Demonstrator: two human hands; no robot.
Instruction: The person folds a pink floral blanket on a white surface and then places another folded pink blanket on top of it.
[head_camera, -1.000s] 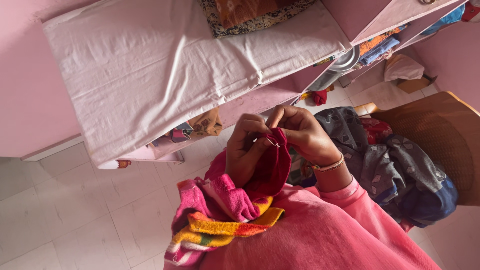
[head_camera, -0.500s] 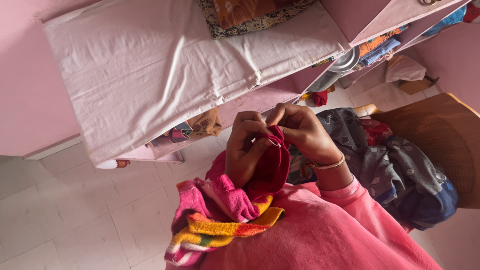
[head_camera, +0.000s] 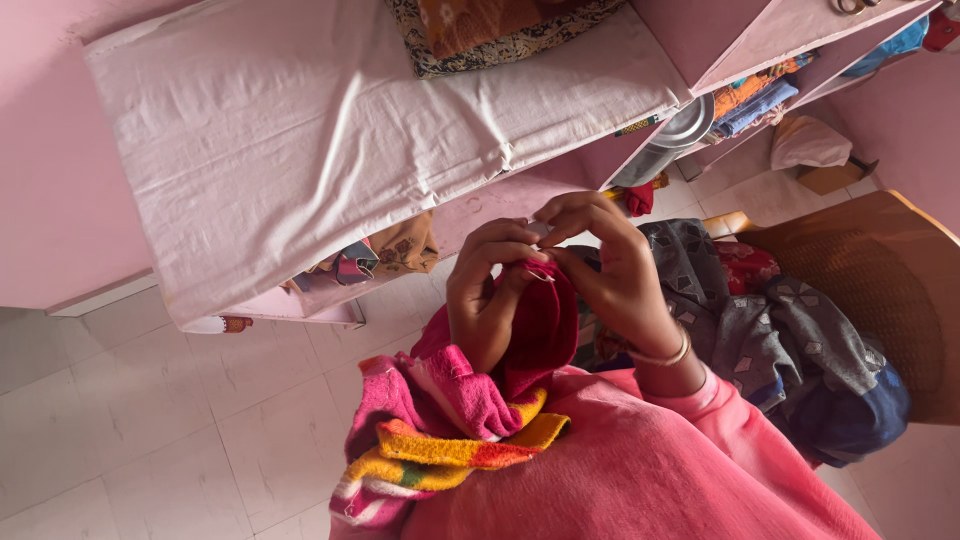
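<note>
Both hands are pinching the top fold of the dark red cloth (head_camera: 540, 330): left hand (head_camera: 490, 295) and right hand (head_camera: 610, 270) are meeting fingertip to fingertip. Striped towel (head_camera: 440, 440) is hanging just below, chair (head_camera: 880, 290) crowding the right, floor (head_camera: 150, 420) lying open left.

Red cloth (head_camera: 545, 330), frame centre: soft matt knit. Striped towel (head_camera: 440, 435), lower centre: fluffy terry pile, pink, yellow, orange, matt. Needle (head_camera: 540, 276) at red cloth's top edge: thin bright metal. Bangle (head_camera: 668, 355), centre right: shiny metal. White sheet (head_camera: 300, 130), upper left: smooth matt cotton, creased. Grey patterned fabric (head_camera: 770, 320), right: soft, matt. Chair (head_camera: 880, 290), far right: brown wood, woven seat. Floor (head_camera: 120, 420), lower left: pale tile, slight sheen.
</note>
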